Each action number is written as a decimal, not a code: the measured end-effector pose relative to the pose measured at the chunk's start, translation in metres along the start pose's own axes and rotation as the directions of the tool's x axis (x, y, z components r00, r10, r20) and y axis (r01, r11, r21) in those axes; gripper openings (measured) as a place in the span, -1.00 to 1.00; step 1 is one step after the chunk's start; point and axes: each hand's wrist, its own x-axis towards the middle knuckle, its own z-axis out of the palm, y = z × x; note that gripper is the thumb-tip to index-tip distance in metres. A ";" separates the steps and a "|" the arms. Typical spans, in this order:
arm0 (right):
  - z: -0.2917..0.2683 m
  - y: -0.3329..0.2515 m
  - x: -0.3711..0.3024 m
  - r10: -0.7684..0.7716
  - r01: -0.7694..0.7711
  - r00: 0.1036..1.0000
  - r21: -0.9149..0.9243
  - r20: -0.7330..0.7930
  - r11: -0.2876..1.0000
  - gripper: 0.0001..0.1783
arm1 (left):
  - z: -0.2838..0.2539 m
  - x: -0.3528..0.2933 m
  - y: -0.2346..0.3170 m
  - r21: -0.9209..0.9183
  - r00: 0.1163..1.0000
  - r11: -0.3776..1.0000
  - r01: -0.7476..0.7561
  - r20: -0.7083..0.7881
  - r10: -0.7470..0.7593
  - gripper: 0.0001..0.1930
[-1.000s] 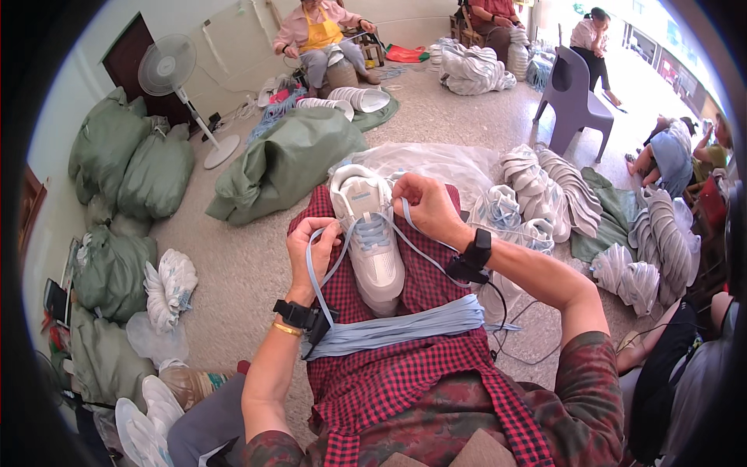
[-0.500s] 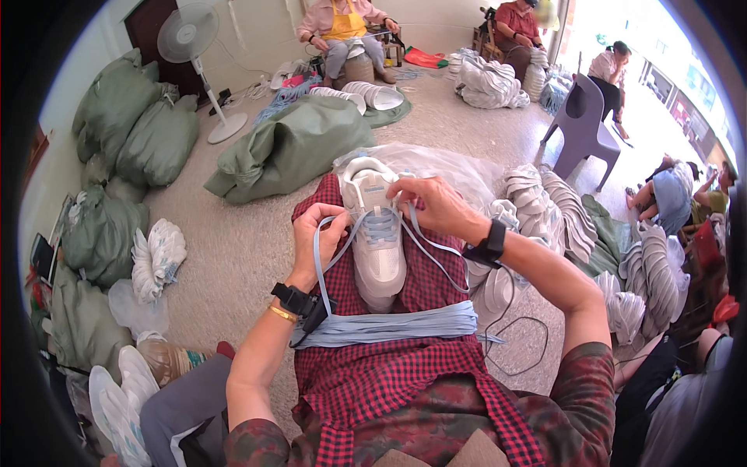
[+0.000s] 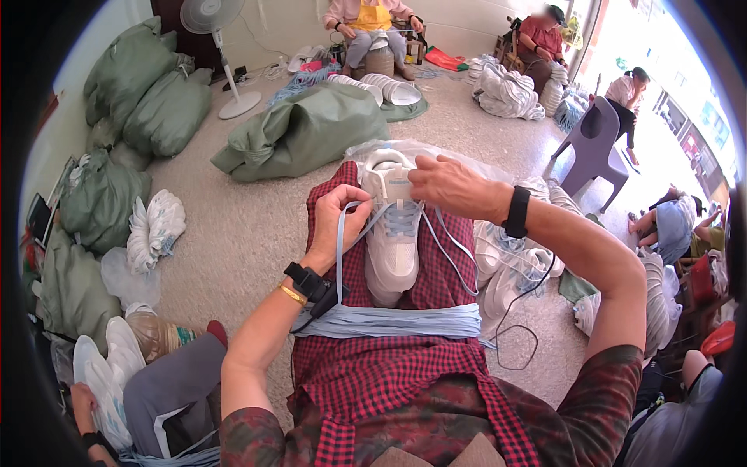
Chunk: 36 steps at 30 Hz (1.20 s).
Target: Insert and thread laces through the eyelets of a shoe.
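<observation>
A white sneaker (image 3: 392, 253) rests on my lap over the red-and-black checked apron (image 3: 354, 373), toe toward me. A pale rounded form shows under its toe. Light blue lace (image 3: 401, 219) crosses the lower part of its tongue. My left hand (image 3: 342, 222), left of the shoe, pinches one lace end, which loops down toward my lap. My right hand (image 3: 455, 187) is at the upper right eyelet edge, fingers bent together. Whatever its fingertips hold is hidden; a lace loop hangs below it. A bundle of light blue laces (image 3: 397, 321) lies across my thighs.
White shoe parts (image 3: 510, 272) lie on the floor to my right, near a black cable (image 3: 513, 327). Ahead lies a green sack (image 3: 303, 132); more sacks (image 3: 167, 109) are piled at left. A grey chair (image 3: 595, 148) stands at right. Other people sit around, one close at left.
My right hand has turned with its back more upward and its fingers bunched over the eyelet edge. My left hand still pinches the lace, slightly nearer the shoe. The view has shifted a little.
</observation>
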 end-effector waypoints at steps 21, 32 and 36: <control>-0.003 0.002 0.040 0.221 -0.287 0.918 0.168 0.329 0.943 -0.80 | 0.004 0.021 0.037 0.436 0.853 0.765 -0.474 0.442 0.276 -0.70; 0.011 0.013 0.026 0.242 -0.298 0.954 0.643 0.178 0.705 -0.79 | -0.032 0.073 0.052 0.240 0.200 -0.061 -0.969 0.904 0.377 -0.85; 0.022 0.024 0.017 0.222 -0.187 0.975 0.663 0.032 0.725 -0.80 | -0.029 0.077 0.047 0.216 0.165 -0.200 -0.956 0.956 0.243 -0.86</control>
